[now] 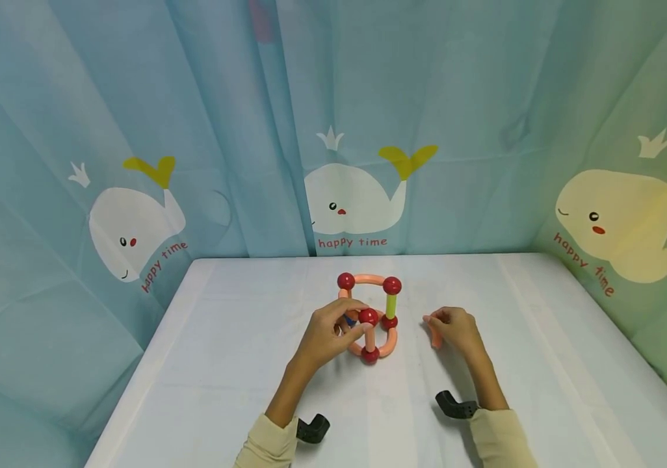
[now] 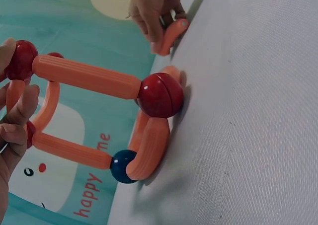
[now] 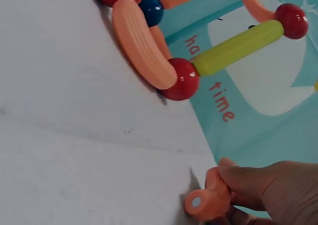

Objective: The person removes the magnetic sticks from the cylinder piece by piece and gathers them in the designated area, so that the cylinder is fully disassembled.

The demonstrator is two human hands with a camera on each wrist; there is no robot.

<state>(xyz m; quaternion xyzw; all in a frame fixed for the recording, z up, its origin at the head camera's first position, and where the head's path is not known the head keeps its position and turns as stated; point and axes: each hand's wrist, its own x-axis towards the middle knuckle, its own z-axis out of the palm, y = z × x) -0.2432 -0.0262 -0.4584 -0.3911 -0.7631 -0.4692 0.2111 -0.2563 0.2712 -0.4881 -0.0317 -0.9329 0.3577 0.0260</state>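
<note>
A frame of magnetic rods and balls stands on the table. Red balls form its corners, with a blue ball [image 2: 124, 166] low at one of them. Curved orange rods [image 3: 141, 43] make the base ring; a straight yellow-green rod [image 1: 391, 306] and straight orange rods [image 2: 89, 77] rise from it. My left hand [image 1: 323, 335] holds the red ball [image 1: 368, 316] topping the near upright, finger on one side and thumb on the other. To the right of the frame, my right hand [image 1: 456, 328] pinches a loose curved orange rod [image 1: 436, 338], whose pale magnet end [image 3: 197, 201] faces the right wrist camera.
A white cloth covers the table [image 1: 210, 338]. Blue curtains printed with whales [image 1: 357, 198] hang behind and at both sides. Black wrist mounts [image 1: 313, 429] show near both sleeves.
</note>
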